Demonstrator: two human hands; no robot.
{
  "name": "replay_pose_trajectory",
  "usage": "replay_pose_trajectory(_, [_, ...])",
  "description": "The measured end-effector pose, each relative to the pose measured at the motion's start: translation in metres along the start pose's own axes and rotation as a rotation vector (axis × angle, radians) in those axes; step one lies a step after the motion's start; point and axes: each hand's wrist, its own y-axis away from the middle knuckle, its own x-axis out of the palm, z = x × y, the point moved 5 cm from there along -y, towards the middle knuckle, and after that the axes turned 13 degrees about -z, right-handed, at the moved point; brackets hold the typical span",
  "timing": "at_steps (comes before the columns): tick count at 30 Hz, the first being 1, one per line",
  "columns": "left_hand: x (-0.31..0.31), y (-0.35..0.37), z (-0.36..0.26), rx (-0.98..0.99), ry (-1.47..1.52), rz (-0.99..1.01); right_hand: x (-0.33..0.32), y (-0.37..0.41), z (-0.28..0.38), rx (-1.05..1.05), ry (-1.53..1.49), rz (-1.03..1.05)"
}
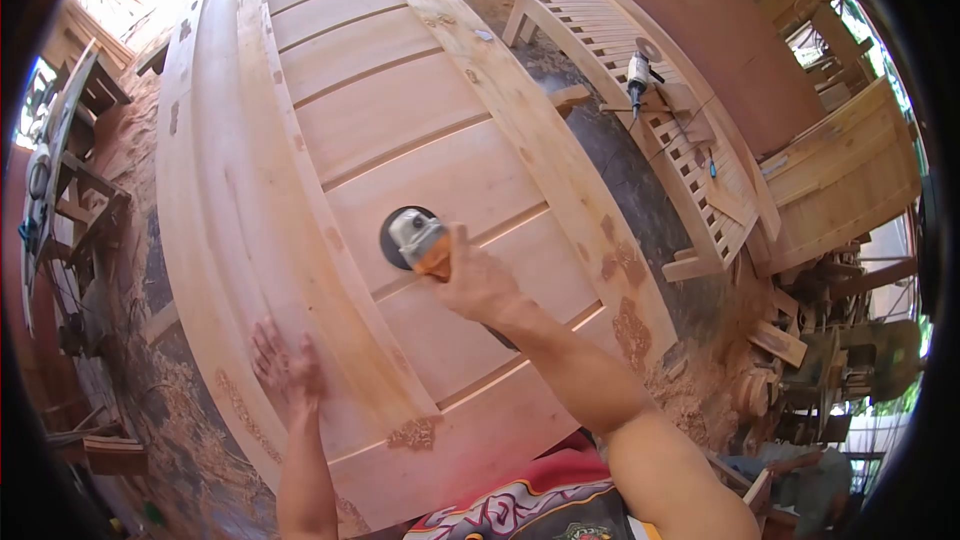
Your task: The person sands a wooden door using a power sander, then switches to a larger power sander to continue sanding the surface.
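Your right hand (480,278) grips a handheld power sander (425,240), its fingers clamped around the orange and metal body, though your hand hides part of the hold. The sander is over the large wooden panel (430,160), about midway between the panel's long left and right edges and much closer to its near edge than to its far one. Its round dark disc (389,239) faces down to the wood; you cannot tell from this angle whether the whole disc touches. The spot lies on the crosswise boards, beside one of the grooves that run between them.

Your left hand (288,368) lies palm down on the panel's broad left board (225,240), near the left edge and toward the near left corner. Its fingers are slightly apart, pointing away from you, and hold nothing. Your red shirt (570,465) is right at the panel's near edge.

Along the panel's right board (520,140) you have brown mottled patches (630,335), the biggest toward the near right corner. Past the right edge, well apart from your hands, stands a slatted wooden frame (600,40). A second power tool (638,75) rests on it, with a small blue-handled item (712,166) nearer its close end. Beyond that leans a curved wooden piece (850,180), and wood shavings (690,405) cover the floor outside the panel's near right corner.
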Motion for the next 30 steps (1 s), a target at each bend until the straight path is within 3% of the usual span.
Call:
replay_pose_trajectory(2, [0.001,0.000,0.000,0.002,-0.001,0.003,0.001,-0.007,0.010,-0.028,-0.028,0.019])
replay_pose_trajectory(5, [0.001,0.000,0.002,-0.026,0.005,0.012,-0.021,-0.031,-0.036,0.031,0.037,-0.163])
replay_pose_trajectory(8, [0.001,0.001,-0.002,-0.013,-0.005,-0.005,-0.064,-0.040,-0.068,0.108,0.030,-0.200])
replay_pose_trajectory(14, [0.004,0.002,-0.001,-0.012,-0.043,-0.016,-0.086,-0.039,-0.107,0.172,0.034,-0.261])
replay_pose_trajectory(20, [0.007,0.002,0.003,-0.003,-0.036,-0.044,-0.049,-0.021,-0.059,0.096,0.107,-0.188])
replay_pose_trajectory(25, [-0.007,0.000,-0.006,-0.001,-0.014,0.006,0.007,-0.003,0.014,-0.046,-0.086,-0.072])
replay_pose_trajectory(28, [-0.013,-0.003,-0.002,0.032,0.007,0.033,0.003,-0.003,0.027,-0.094,-0.110,-0.039])
replay_pose_trajectory(30, [0.003,-0.001,0.006,0.021,0.006,-0.011,-0.013,0.006,0.016,-0.060,-0.136,-0.150])
